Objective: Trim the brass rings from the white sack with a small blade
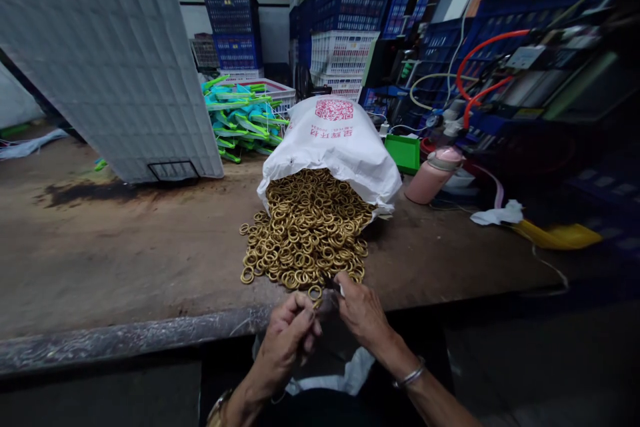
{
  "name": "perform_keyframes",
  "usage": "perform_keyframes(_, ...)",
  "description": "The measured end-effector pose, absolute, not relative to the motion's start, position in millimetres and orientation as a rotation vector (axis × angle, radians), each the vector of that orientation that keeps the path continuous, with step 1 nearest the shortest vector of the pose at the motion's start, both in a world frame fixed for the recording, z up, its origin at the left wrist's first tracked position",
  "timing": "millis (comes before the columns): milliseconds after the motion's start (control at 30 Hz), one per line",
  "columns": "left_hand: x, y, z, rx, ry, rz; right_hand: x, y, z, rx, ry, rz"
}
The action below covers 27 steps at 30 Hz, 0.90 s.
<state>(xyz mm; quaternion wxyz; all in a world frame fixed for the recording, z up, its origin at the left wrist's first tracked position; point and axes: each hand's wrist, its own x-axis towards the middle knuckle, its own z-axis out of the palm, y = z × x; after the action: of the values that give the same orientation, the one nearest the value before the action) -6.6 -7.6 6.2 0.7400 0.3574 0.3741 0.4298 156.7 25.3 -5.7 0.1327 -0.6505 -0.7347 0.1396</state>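
My left hand [291,332] curls mostly closed at a brass-coloured ring [315,299]; whether it has hold, I cannot tell. My right hand [363,313] closes around a dark-tipped tool [329,282]. At twelve o'clock, loose rings [305,233] spill from a white sack [327,147] onto the desk [150,273].

On the white sack [285,153] toward the tabletop's [150,260] far edge: a red QR code [334,109] and upside-down red Chinese characters [332,133], too small to read surely.

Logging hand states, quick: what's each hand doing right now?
Left hand: curled closed, right by a ring; whether it grips it can't be told.
Right hand: closed, holding a dark tool.
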Motion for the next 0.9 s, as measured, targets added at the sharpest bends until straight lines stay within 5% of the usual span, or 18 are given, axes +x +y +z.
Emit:
perform_keyframes(400, -9, 0, 7, 0.522, 0.767, 0.993, 145, 75, 16, -2.136, -2.027, 0.07)
perform_keyframes(900, -13, 16, 7, 0.333, 0.747, 0.996, 150, 62, 18, -1.78, -2.058, 0.273)
